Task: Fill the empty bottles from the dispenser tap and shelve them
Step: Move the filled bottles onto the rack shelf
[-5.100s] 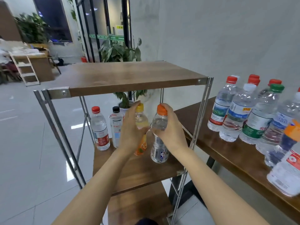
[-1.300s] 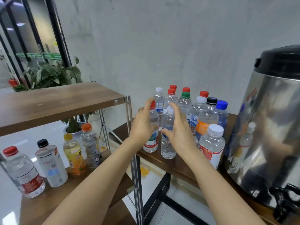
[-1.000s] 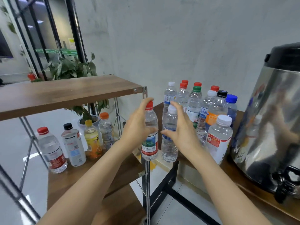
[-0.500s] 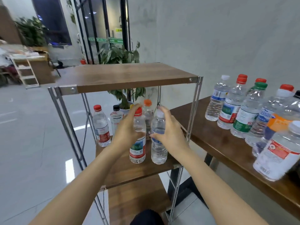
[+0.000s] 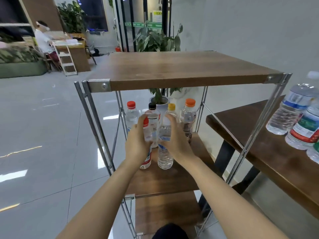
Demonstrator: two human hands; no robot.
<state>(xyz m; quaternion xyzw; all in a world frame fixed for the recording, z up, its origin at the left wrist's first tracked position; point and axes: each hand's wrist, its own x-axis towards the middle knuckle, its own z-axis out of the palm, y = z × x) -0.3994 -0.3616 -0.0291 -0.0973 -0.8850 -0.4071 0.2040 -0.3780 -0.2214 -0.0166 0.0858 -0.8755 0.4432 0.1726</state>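
My left hand (image 5: 136, 144) grips a red-capped water bottle (image 5: 146, 160) and my right hand (image 5: 176, 141) grips a clear bottle with a blue label (image 5: 165, 156). Both bottles stand upright, side by side, at the middle shelf (image 5: 165, 180) of the metal-framed rack, their bases at the wood. Behind them on the same shelf stand a red-capped bottle (image 5: 131, 112), a black-capped bottle (image 5: 152, 116), a yellow-capped bottle (image 5: 171, 108) and an orange-capped bottle (image 5: 189, 114). The dispenser is out of view.
The rack's top board (image 5: 172, 69) overhangs the shelf, with steel posts (image 5: 91, 118) at its corners. A dark wooden table (image 5: 259, 145) on the right carries several more bottles (image 5: 293, 109). A potted plant (image 5: 158, 40) stands behind the rack. A person sits at a far desk.
I have carried both bottles from the table to the rack and lowered them onto the middle shelf, in front of the earlier row. The view has swung left, away from the dispenser.
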